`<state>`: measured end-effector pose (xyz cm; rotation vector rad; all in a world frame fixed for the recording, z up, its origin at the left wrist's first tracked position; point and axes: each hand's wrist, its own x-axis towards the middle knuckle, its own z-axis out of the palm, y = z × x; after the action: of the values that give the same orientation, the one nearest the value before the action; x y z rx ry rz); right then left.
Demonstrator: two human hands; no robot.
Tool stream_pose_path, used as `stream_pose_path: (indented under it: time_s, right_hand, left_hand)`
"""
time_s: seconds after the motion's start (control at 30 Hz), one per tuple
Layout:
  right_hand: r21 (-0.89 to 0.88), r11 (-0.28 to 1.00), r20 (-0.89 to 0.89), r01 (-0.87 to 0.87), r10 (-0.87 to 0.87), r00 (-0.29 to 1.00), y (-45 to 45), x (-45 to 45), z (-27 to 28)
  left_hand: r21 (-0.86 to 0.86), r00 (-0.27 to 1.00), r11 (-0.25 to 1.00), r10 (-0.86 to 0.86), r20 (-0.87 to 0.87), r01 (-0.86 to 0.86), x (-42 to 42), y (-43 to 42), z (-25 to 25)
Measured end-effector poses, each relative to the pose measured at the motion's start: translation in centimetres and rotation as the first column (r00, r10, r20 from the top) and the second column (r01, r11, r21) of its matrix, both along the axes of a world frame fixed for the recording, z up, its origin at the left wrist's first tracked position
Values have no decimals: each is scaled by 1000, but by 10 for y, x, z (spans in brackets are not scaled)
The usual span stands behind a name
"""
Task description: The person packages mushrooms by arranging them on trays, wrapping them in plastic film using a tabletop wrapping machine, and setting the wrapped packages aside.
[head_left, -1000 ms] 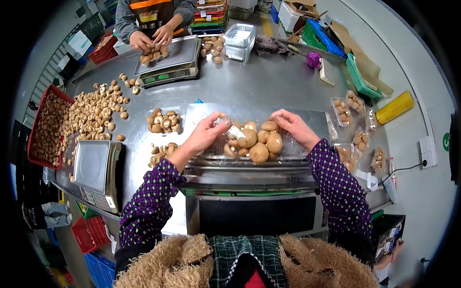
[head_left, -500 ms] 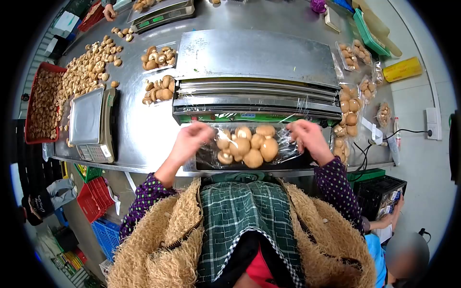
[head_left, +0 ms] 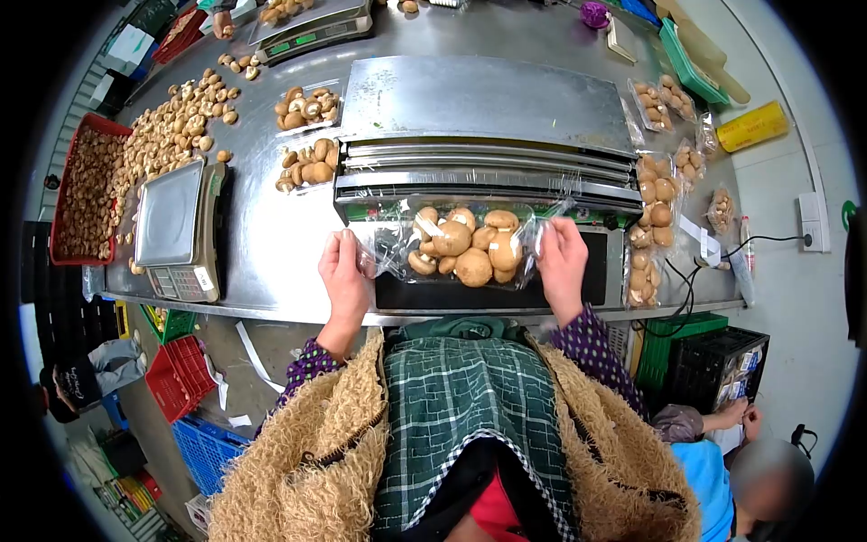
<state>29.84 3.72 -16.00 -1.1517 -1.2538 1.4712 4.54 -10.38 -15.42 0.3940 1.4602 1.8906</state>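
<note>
A clear-wrapped tray of brown mushrooms [head_left: 473, 256] hangs between my two hands, in front of the film wrapping machine [head_left: 488, 108]. My left hand [head_left: 347, 275] pinches the plastic film at the pack's left end. At the other end, my right hand [head_left: 562, 262] is closed on the film. The film stretches taut and shiny around the mushrooms. Below the pack lies the machine's dark front plate [head_left: 492, 296].
On the left stand a scale [head_left: 172, 226], a heap of loose mushrooms [head_left: 172, 126] and a red crate [head_left: 63, 212]. Open mushroom trays [head_left: 307, 108] sit beside the machine; wrapped packs [head_left: 657, 194] line the right. A yellow film roll [head_left: 753, 126] lies far right. Another person [head_left: 722, 488] is at lower right.
Both hands have closed on the film ends and lifted the mushroom pack slightly up toward the machine. My left hand has shifted left. The view has moved a little.
</note>
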Motion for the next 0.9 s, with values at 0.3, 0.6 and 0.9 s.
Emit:
stream_pose_path:
  time_s: [0.3,0.6,0.9]
  right_hand:
    - [-386,892,502,-235,416,758,-75,137,-27]
    - [-383,789,16,-481,526,850,-112,24,-61]
    - [-262,612,-426,-746,620,658,-84,27,6]
  left_hand:
    - [-827,903,533,-422,-78,178,-21,-125,-22]
    - [-420,225,581,-734,-640,697,87,0,-31]
    - [368,-126,-125,-992,-23,921,66,49,123]
